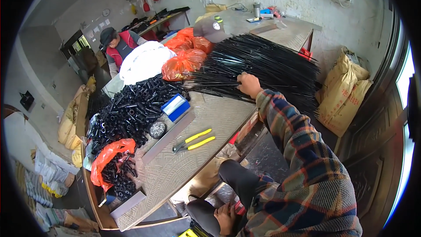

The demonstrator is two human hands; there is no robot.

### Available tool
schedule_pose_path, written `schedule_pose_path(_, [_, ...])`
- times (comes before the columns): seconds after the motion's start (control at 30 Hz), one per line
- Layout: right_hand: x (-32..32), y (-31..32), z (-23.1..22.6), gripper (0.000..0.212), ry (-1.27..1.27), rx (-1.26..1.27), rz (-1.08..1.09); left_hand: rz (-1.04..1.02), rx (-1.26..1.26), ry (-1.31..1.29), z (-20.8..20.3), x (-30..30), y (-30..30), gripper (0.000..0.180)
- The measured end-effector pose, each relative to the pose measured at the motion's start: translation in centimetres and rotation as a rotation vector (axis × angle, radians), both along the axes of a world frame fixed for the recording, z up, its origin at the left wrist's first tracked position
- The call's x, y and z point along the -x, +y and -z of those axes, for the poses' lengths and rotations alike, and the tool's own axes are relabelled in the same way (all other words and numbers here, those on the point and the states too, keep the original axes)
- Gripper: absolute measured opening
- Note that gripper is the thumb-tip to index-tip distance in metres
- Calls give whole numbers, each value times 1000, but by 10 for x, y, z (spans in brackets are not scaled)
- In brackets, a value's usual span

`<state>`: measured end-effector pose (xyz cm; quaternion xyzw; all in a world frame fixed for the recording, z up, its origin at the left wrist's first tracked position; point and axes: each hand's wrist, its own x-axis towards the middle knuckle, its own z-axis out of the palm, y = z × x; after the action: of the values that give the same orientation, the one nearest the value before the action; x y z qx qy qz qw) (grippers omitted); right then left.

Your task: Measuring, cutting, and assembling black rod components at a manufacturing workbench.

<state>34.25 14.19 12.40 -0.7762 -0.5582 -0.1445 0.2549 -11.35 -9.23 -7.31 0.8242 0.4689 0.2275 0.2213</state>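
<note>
The right hand (249,84) reaches out over the bench (210,118) and rests on the near edge of a big fanned bundle of thin black rods (267,63), its grip closed down on a few of them; whether the fingers pinch one rod or several is hard to tell from this distance. The left hand (226,217) sits low by the person's knee, off the bench, and its grip looks loosely curled on nothing I can make out.

The rods lie loose and crossed, and their far ends hang past the bench edge. Pulling a few out from the near side could drag the neighbours along, so the pile could slide or spill to the floor. Left of the rods, orange plastic bags (186,55) press against the bundle, and a snagged rod could tear one. Further left of the rods, a heap of short black tubes (133,109), a blue and white box (176,106) and yellow-handled pliers (193,140) lie within elbow sweep and could get knocked
</note>
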Motion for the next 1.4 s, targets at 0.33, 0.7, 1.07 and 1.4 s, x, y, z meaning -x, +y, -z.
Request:
schedule_pose_path(0.33, [-24,50,-82,35,82,8,-63,98,125,-212,-27,-1,2,19])
schedule_pose_path(0.7, [49,120,-208,39,582,-517,-318,100,130,-200,-45,1,-6,23])
schedule_pose_path(1.07, [126,82,-69,23,537,-758,-579,112,306,-167,-87,2,0,21])
schedule_pose_path(1.4, [215,15,-170,15,1210,143,-1039,71,103,-975,-295,-75,151,33])
